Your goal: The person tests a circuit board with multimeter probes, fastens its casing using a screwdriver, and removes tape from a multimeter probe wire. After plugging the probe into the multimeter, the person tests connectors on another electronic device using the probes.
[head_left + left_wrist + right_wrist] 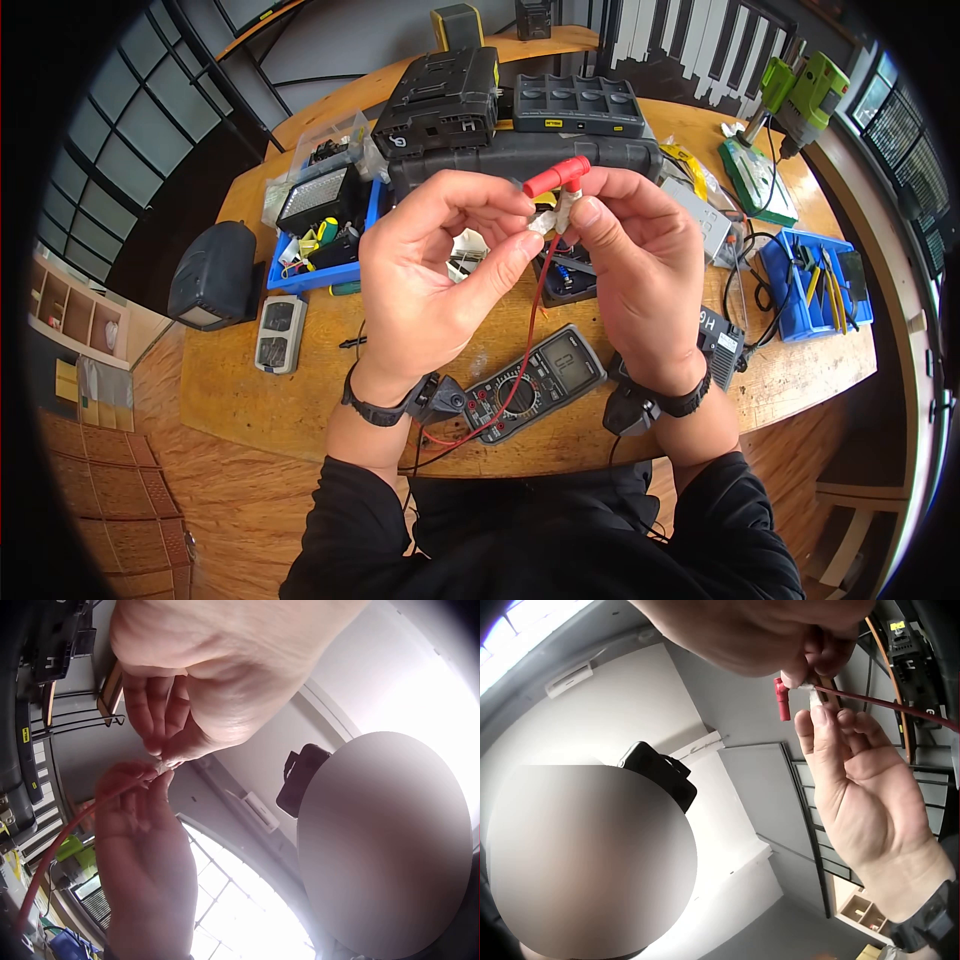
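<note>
A red right-angled banana plug (556, 177) is held up over the table between both hands. Whitish tape (563, 212) wraps the red test lead (531, 335) just under the plug. With thumb and index finger, my left hand (425, 275) pinches a loose end of the tape, also seen as a white strip (815, 697) in the right wrist view. My right hand (648, 270) grips the taped neck below the plug between thumb and fingers. From there the lead hangs down across a digital multimeter (560, 375) with its display facing up.
A blue bin (375, 205) of tools and a grey device (280, 333) sit on the left. Black cases (437, 100) and a multi-bay charger (577, 103) stand behind. Right lie a blue tray (795, 330) with pliers, a black boxy device (722, 345) and several cables.
</note>
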`<state>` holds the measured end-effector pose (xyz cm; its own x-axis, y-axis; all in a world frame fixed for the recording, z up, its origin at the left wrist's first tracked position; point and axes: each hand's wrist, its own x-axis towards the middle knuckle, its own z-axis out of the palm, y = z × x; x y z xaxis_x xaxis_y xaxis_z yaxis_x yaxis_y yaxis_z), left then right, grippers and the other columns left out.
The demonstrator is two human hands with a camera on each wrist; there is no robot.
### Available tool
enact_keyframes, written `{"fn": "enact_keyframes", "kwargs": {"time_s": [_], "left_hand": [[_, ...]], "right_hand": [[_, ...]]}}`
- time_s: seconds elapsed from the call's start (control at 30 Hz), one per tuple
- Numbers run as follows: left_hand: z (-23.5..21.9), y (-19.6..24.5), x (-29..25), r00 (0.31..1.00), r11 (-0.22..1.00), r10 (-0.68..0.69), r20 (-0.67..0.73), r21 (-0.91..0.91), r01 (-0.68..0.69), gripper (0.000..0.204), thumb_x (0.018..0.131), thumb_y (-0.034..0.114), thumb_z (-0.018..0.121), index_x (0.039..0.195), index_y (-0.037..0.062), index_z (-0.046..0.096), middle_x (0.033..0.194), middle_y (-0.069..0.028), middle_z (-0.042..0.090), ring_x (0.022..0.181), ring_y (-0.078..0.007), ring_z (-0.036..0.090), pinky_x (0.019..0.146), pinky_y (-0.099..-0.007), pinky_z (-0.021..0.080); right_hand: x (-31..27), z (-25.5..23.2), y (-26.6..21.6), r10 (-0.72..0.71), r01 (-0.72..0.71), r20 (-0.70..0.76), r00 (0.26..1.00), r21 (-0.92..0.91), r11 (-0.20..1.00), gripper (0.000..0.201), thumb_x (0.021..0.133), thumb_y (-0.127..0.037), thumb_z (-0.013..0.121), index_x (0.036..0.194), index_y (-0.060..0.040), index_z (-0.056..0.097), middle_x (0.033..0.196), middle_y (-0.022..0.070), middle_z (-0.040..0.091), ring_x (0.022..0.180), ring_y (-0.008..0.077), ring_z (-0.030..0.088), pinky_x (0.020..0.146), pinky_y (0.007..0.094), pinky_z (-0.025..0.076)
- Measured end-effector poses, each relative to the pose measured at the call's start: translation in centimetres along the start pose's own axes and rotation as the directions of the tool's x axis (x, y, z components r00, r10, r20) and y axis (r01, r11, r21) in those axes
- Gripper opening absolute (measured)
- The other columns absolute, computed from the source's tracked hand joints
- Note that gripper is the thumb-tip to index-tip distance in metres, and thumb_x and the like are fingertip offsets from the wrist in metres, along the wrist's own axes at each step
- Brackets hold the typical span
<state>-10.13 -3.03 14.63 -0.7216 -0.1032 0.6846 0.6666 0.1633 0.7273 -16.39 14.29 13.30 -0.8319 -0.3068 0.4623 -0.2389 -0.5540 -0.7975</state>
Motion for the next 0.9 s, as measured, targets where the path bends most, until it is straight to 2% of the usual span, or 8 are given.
{"fn": "enact_keyframes", "kwargs": {"time_s": [0.17, 0.27, 0.4, 0.47, 0.57, 0.8, 0.87, 0.9], "left_hand": [[-0.3, -0.3, 0.2, 0.999, 0.996, 0.037, 0.022, 0.076, -0.039, 0.023, 0.090, -0.008, 0.083, 0.110, -0.0025, 0.074, 0.103, -0.0056, 0.075, 0.093, -0.0106, 0.070, 0.085, -0.0260, 0.055], [-0.3, -0.4, 0.3, 1.000, 0.998, 0.022, 0.016, 0.050, -0.023, 0.021, 0.090, -0.008, 0.082, 0.109, -0.0027, 0.074, 0.102, -0.0054, 0.075, 0.093, -0.0108, 0.070, 0.085, -0.0267, 0.056], [-0.3, -0.3, 0.3, 0.999, 0.996, -0.034, 0.011, -0.077, 0.035, 0.020, 0.091, -0.009, 0.081, 0.109, -0.0027, 0.075, 0.102, -0.0055, 0.075, 0.093, -0.0115, 0.070, 0.086, -0.0269, 0.055], [-0.4, -0.2, 0.3, 0.999, 0.993, -0.048, 0.010, -0.107, 0.049, 0.020, 0.091, -0.009, 0.081, 0.109, -0.0027, 0.075, 0.102, -0.0056, 0.075, 0.093, -0.0117, 0.070, 0.086, -0.0270, 0.055], [-0.4, -0.3, 0.3, 0.999, 0.993, -0.047, 0.012, -0.106, 0.048, 0.019, 0.091, -0.009, 0.081, 0.108, -0.0028, 0.075, 0.102, -0.0057, 0.075, 0.094, -0.0120, 0.070, 0.087, -0.0272, 0.055], [-0.2, -0.8, 0.2, 0.999, 0.999, 0.038, -0.008, -0.035, -0.038, 0.018, 0.090, -0.011, 0.080, 0.105, -0.0036, 0.075, 0.100, -0.0070, 0.075, 0.090, -0.0125, 0.068, 0.084, -0.0276, 0.054], [0.0, -0.9, 0.2, 0.997, 0.997, 0.073, -0.025, -0.021, -0.074, 0.018, 0.089, -0.012, 0.080, 0.105, -0.0041, 0.075, 0.100, -0.0073, 0.075, 0.089, -0.0126, 0.068, 0.083, -0.0277, 0.054], [0.0, -0.9, 0.2, 0.991, 0.992, 0.122, -0.052, 0.049, -0.120, 0.020, 0.088, -0.013, 0.080, 0.105, -0.0042, 0.075, 0.099, -0.0075, 0.075, 0.088, -0.0129, 0.069, 0.082, -0.0277, 0.055]], "right_hand": [[0.1, 0.1, 0.2, 0.114, -0.114, 0.015, 0.993, 0.239, 0.964, 0.020, 0.103, -0.005, 0.076, 0.120, 0.0051, 0.074, 0.104, 0.0053, 0.077, 0.092, 0.0099, 0.067, 0.085, 0.0251, 0.054], [0.1, 0.1, 0.2, 0.134, -0.132, 0.010, 0.991, 0.262, 0.956, 0.021, 0.104, -0.004, 0.074, 0.122, 0.0054, 0.073, 0.105, 0.0054, 0.077, 0.091, 0.0106, 0.067, 0.085, 0.0252, 0.054], [0.0, -0.1, 0.7, 0.119, -0.119, 0.017, 0.993, 0.293, 0.949, 0.020, 0.104, -0.003, 0.073, 0.122, 0.0054, 0.072, 0.106, 0.0060, 0.077, 0.091, 0.0110, 0.067, 0.085, 0.0254, 0.055], [-0.1, -0.6, 1.1, 0.063, -0.086, 0.087, 0.994, 0.292, 0.952, 0.023, 0.108, -0.007, 0.067, 0.129, 0.0031, 0.068, 0.117, 0.0089, 0.076, 0.103, 0.0148, 0.070, 0.095, 0.0320, 0.055], [-0.2, -0.2, 1.0, 0.062, -0.076, 0.055, 0.997, 0.291, 0.954, 0.023, 0.108, -0.007, 0.067, 0.129, 0.0026, 0.068, 0.116, 0.0084, 0.076, 0.104, 0.0149, 0.070, 0.095, 0.0318, 0.054], [-0.3, 0.1, 1.3, 0.036, -0.047, 0.038, 0.999, 0.326, 0.944, 0.021, 0.109, -0.007, 0.067, 0.128, 0.0022, 0.068, 0.115, 0.0077, 0.076, 0.104, 0.0144, 0.070, 0.096, 0.0322, 0.054], [-0.2, 0.4, 1.2, 0.049, -0.040, -0.016, 0.999, 0.332, 0.942, 0.020, 0.103, -0.003, 0.075, 0.121, 0.0051, 0.072, 0.107, 0.0055, 0.077, 0.092, 0.0097, 0.067, 0.086, 0.0247, 0.056], [-0.1, 0.4, 1.0, 0.048, -0.040, -0.017, 0.999, 0.332, 0.942, 0.020, 0.103, -0.003, 0.075, 0.121, 0.0051, 0.072, 0.107, 0.0055, 0.077, 0.092, 0.0097, 0.067, 0.086, 0.0247, 0.056]]}}
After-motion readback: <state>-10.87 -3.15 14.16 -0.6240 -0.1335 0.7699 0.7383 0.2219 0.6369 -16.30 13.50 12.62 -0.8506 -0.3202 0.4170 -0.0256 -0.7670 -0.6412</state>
